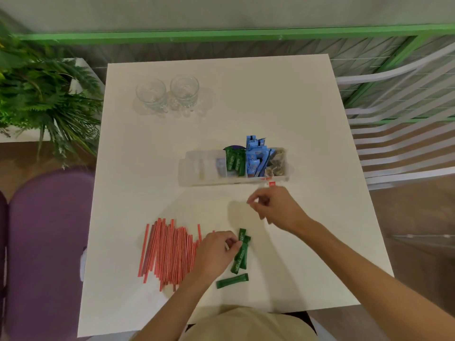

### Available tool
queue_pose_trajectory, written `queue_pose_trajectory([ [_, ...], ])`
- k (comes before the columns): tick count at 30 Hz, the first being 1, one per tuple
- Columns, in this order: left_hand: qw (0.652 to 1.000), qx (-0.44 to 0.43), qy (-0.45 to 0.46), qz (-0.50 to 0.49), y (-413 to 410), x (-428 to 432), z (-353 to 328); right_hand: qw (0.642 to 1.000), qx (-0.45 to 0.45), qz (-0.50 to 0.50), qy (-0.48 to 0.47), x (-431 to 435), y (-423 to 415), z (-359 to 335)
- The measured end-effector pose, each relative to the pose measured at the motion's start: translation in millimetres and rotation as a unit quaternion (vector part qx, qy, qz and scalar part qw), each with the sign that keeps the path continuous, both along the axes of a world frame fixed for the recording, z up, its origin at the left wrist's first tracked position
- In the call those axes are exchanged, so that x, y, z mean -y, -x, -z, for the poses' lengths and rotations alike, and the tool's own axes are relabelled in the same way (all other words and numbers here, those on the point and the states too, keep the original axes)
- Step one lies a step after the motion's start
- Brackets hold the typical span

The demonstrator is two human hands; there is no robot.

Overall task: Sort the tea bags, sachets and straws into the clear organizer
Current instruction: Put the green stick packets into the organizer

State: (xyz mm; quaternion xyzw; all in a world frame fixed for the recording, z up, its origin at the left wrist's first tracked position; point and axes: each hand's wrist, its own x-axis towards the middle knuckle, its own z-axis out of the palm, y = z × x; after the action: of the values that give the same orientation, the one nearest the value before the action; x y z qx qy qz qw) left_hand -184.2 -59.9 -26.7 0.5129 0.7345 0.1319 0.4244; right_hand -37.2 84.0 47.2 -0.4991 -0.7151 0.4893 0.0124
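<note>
Left hand (pixel 216 252) is curled, thumb and fingertips pinching the overlapping green sachets (pixel 242 254) near the table's (pixel 283 107) front edge; my knuckles hide the right edge of the red straws (pixel 167 252) lying flat beside them. One loose sachet (pixel 232 281) lies just nearer me. Right hand (pixel 275 207) hovers, blurred, just in front of the clear organizer (pixel 187 173), fingers curled; whether it pinches anything I cannot tell. In the organizer stand green sticks (pixel 235 162), then blue sachets (pixel 254 156), then tea bags (pixel 277 163) at the right end. Its left compartments hold pale contents too faint to identify. A small red tag (pixel 272 184) shows at its front rim.
</note>
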Motion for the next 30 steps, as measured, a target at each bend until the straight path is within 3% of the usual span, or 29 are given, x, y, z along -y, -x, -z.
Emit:
queue_pose_trajectory([
  [6,0.993,-0.097,0.047,0.040,-19,12,2,0.992,0.086,0.010,0.094,50,-43,53],
  [11,0.984,-0.158,0.062,0.049,-35,7,3,0.985,0.074,0.051,0.150,76,-49,70],
  [20,0.994,-0.076,0.065,-0.054,-52,14,6,0.974,0.035,0.135,0.181,78,-38,80],
  [24,0.993,-0.064,0.053,-0.086,-57,17,7,0.976,0.057,0.110,0.178,88,-38,85],
  [30,0.983,-0.037,0.044,-0.172,-56,16,8,0.987,0.147,0.011,0.064,94,-38,81],
])
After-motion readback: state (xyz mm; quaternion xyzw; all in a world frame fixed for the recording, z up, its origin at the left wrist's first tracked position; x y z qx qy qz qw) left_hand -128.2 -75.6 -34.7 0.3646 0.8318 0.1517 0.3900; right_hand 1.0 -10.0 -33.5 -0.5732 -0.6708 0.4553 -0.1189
